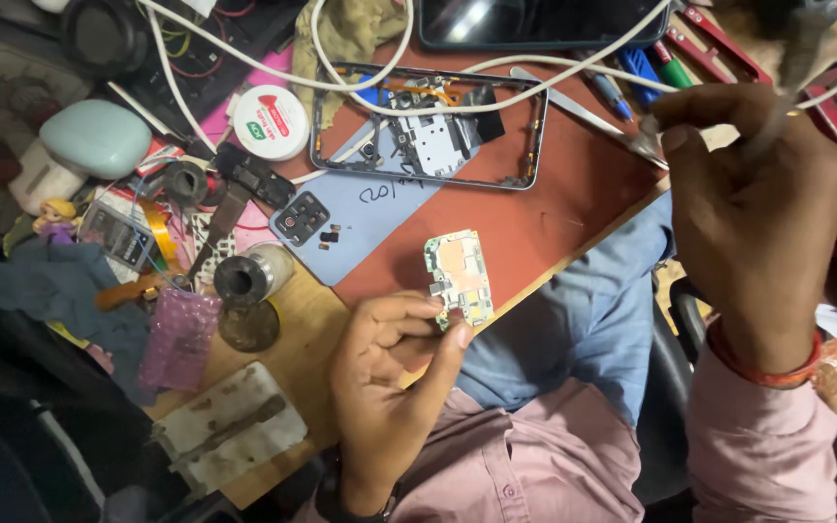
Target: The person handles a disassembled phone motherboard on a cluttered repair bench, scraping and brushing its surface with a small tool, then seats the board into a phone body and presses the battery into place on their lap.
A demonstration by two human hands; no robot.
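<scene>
My left hand (389, 373) pinches a small green phone circuit board (459, 276) by its lower edge, holding it just above the table's front edge. My right hand (762, 208) is raised at the right, fingers closed around a thin tool whose body blurs upward; its tip lies near metal tweezers (583, 111). An opened phone frame (428, 126) with exposed parts lies on the reddish mat (544, 223), and a light blue phone back cover (360, 223) rests beside it.
White cables (380, 102) loop over the frame. A dark phone (535, 21) lies at the top. A round white tin (270, 121), a small metal jar (249, 276), a pale green case (97, 138), a pink bag (178, 334) and scattered parts crowd the left side.
</scene>
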